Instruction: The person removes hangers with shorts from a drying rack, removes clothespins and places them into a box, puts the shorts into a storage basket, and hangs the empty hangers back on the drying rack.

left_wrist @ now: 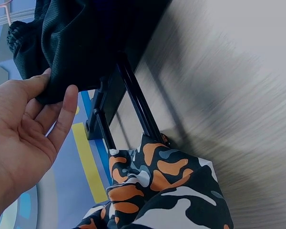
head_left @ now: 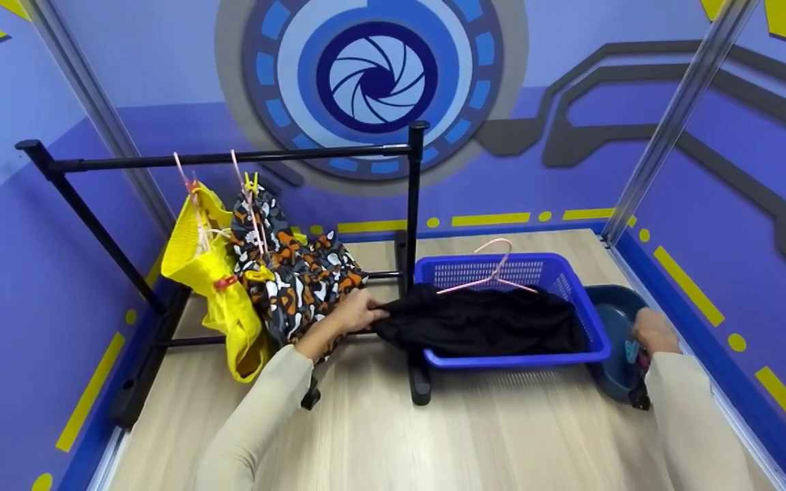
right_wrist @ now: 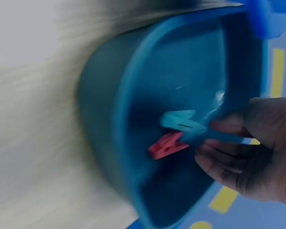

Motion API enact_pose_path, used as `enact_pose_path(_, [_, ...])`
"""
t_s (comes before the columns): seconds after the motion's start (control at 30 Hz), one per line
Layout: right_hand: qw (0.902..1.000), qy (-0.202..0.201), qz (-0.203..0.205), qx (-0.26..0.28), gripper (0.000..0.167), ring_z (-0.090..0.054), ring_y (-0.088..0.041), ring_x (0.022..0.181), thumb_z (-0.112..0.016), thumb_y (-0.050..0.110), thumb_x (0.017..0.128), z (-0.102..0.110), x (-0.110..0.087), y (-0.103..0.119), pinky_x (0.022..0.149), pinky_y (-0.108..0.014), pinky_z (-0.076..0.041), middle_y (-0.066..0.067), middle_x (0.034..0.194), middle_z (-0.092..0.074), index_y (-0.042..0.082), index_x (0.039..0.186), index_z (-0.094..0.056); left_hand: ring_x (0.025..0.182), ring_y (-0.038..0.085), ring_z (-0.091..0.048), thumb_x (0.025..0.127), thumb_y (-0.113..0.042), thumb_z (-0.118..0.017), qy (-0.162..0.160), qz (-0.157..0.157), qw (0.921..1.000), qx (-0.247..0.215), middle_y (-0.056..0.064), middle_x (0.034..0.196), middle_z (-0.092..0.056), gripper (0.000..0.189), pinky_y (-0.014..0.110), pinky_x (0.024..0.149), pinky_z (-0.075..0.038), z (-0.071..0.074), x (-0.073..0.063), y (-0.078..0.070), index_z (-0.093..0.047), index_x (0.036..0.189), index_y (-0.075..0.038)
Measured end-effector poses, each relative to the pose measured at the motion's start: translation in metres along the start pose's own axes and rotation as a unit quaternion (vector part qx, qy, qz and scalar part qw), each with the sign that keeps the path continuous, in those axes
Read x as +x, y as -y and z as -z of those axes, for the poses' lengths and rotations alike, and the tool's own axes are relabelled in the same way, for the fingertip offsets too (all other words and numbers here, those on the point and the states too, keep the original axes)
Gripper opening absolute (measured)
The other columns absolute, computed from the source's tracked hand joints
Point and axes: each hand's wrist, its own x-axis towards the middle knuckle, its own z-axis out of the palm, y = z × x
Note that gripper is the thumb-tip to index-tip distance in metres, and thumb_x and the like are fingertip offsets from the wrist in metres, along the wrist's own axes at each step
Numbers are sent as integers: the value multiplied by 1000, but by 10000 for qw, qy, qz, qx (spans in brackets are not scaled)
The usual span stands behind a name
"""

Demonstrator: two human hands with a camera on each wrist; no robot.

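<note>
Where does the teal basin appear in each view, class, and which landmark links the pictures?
Head: the teal basin is at the right, beside the blue basket.
Left wrist: not in it.
Right wrist: large, across the middle.
Shared landmark: yellow wall markings, visible in all three.

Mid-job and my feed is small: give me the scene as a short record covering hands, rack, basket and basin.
left hand: pinches the edge of the black cloth
right hand: over the basin, nearest the teal clip; contact unclear
blue basket: black cloth lies in it and over its left rim
pink hanger: at the black cloth, lower part out of sight
rack: hung with yellow garment and patterned garment
basin contents: teal clip, red clip
</note>
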Motion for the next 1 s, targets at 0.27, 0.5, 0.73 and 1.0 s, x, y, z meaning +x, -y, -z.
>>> enact_pose_path(0.27, [9968, -214, 726, 246, 36, -59, -30, 75, -48, 14, 98, 33, 17, 55, 63, -40, -50, -20, 85, -62, -17, 110, -61, 71, 44, -73, 94, -6, -71, 16, 89, 9999, -120, 19, 96, -78, 24, 11, 48, -45, 1, -1, 1, -76, 117, -2])
enact_pose_path(0.5, [9559, 885, 2762, 453, 36, -67, -27, 89, -52, 15, 106, 66, -7, 119, 76, -41, -59, -25, 103, -70, -15, 123, -61, 51, 8, -57, 93, -8, -72, -72, -113, 9997, 185, 15, 86, -78, 21, 13, 49, -39, 1, 1, -1, -78, 112, -3])
enact_pose_path(0.73, [9147, 1377, 3785, 332, 47, -51, -50, 132, -56, 23, 106, 49, -27, 149, 109, -65, -41, -30, 142, -56, -6, 142, -52, 56, 6, -45, 90, -12, -74, -173, -244, 9971, 704, 9, 79, -77, 18, 18, 55, -35, 4, 4, -5, -81, 106, -8])
enact_pose_path(1.0, [9147, 526, 4006, -144, 39, -57, -49, 118, -61, 16, 102, 16, -19, 140, 101, -68, -43, -28, 128, -63, -4, 136, -59, 64, 18, -53, 87, -15, -74, -221, -363, 9832, 1777, 5, 77, -75, 13, 34, 62, -48, 3, 4, -17, -84, 95, -13])
